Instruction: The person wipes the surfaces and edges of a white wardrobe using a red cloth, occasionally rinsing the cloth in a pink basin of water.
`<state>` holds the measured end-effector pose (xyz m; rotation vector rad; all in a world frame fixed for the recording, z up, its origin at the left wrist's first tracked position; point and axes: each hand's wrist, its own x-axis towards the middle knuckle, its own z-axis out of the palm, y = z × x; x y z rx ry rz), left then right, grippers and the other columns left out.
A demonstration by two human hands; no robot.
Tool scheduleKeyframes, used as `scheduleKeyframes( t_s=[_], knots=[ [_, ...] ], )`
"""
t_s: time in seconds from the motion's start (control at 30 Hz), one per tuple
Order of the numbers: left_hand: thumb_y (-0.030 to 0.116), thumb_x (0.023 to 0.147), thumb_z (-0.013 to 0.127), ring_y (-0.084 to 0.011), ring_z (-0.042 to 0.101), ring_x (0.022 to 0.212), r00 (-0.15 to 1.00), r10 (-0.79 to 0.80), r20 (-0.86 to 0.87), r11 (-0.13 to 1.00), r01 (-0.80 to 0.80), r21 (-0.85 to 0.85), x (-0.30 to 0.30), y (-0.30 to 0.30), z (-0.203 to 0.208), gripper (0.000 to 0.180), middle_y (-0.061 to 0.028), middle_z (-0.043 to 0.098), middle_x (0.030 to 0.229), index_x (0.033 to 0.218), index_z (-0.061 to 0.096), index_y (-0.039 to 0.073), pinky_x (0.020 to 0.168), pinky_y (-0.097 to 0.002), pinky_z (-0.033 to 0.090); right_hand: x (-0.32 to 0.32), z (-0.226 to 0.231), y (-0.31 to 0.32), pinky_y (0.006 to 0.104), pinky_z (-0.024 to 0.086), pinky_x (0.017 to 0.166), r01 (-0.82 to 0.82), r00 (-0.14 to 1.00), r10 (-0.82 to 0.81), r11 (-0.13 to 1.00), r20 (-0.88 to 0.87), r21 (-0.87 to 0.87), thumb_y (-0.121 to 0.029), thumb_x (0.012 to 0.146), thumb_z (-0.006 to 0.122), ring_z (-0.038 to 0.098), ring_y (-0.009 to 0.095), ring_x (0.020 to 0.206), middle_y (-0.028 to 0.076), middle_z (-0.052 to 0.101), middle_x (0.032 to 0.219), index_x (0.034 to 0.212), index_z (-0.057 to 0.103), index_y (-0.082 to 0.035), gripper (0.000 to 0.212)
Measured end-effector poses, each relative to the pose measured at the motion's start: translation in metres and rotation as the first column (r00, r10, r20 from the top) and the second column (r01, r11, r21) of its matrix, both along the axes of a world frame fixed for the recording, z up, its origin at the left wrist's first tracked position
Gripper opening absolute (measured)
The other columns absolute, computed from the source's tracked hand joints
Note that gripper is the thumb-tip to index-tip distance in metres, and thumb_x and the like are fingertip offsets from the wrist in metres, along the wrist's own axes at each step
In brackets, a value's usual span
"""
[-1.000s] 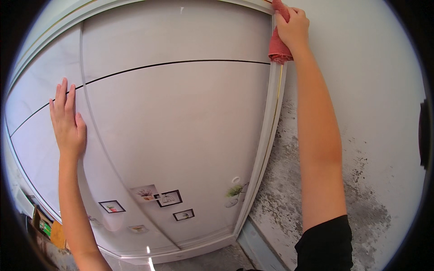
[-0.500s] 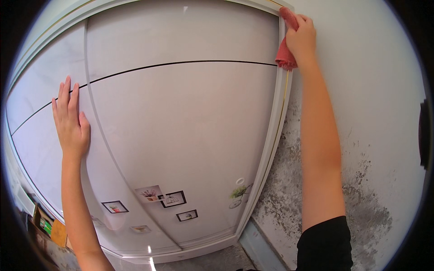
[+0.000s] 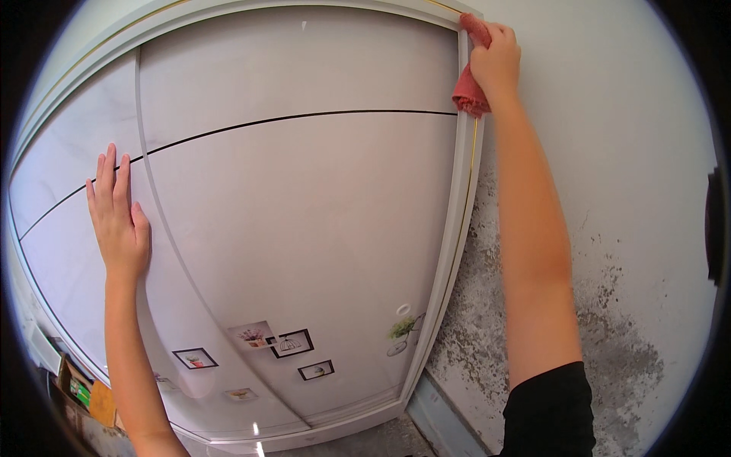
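Observation:
A large white wardrobe (image 3: 304,198) with sliding doors fills the left and middle of the head view. My left hand (image 3: 120,228) lies flat against its left door, fingers stretched upward across the thin black line. At the upper right, my right hand (image 3: 499,65) grips a red cloth (image 3: 470,90), pressed to the wardrobe's white frame (image 3: 462,152) near the top corner. Part of the cloth hangs below the fist and part sticks out above it. A gold strip runs along the frame's outer side.
Right of the wardrobe, the pale wall (image 3: 609,137) has dark, mouldy, flaking patches (image 3: 617,350) lower down. A grey-blue skirting (image 3: 449,411) runs along its foot. Boxes and an orange-yellow item (image 3: 103,404) stand at the lower left. A dark object (image 3: 714,228) is at the right rim.
The view has shifted slightly, so the wardrobe's top sits a little lower. Both hands keep their places on the wardrobe, the right one still holding the cloth at the corner.

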<state>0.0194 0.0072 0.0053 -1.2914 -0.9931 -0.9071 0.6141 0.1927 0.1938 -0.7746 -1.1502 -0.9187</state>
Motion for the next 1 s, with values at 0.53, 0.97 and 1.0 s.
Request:
scheduleKeyframes(
  t_s=[0.53, 0.97, 1.0],
  knots=[
    [-0.003, 0.087, 0.045, -0.0298, 0.029, 0.168, 1.0, -0.006, 0.013, 1.0, 0.006, 0.008, 0.003, 0.007, -0.003, 0.079, -0.0093, 0.038, 0.178, 0.165, 0.047, 0.011, 0.135, -0.061, 0.016, -0.006, 0.036, -0.027, 0.0472, 0.052, 0.111, -0.125, 0.986, 0.114, 0.988, -0.125, -0.087, -0.01, 0.097, 0.065, 0.062, 0.039, 0.131, 0.013, 0.065, 0.144, 0.133, 0.078, -0.014, 0.039],
    [-0.003, 0.089, 0.045, -0.0302, 0.028, 0.169, 1.0, 0.017, -0.015, 1.0, -0.017, 0.003, 0.003, 0.004, 0.001, 0.078, -0.0096, 0.038, 0.179, 0.166, 0.046, 0.011, 0.136, -0.061, 0.014, 0.003, 0.016, -0.006, 0.0467, 0.053, 0.11, -0.023, 0.996, 0.021, 0.999, -0.087, -0.022, -0.007, 0.094, 0.061, 0.067, 0.039, 0.127, 0.014, 0.066, 0.143, 0.133, 0.077, -0.011, 0.042],
    [-0.003, 0.089, 0.045, -0.0302, 0.028, 0.169, 1.0, 0.015, -0.011, 1.0, -0.015, 0.001, 0.002, 0.004, -0.001, 0.078, -0.0096, 0.038, 0.179, 0.166, 0.046, 0.011, 0.136, -0.061, 0.014, 0.0, 0.011, -0.002, 0.0468, 0.053, 0.11, 0.023, 0.998, -0.023, 1.0, -0.05, 0.003, -0.007, 0.094, 0.061, 0.067, 0.039, 0.126, 0.014, 0.066, 0.143, 0.133, 0.077, -0.011, 0.042]
  ],
)
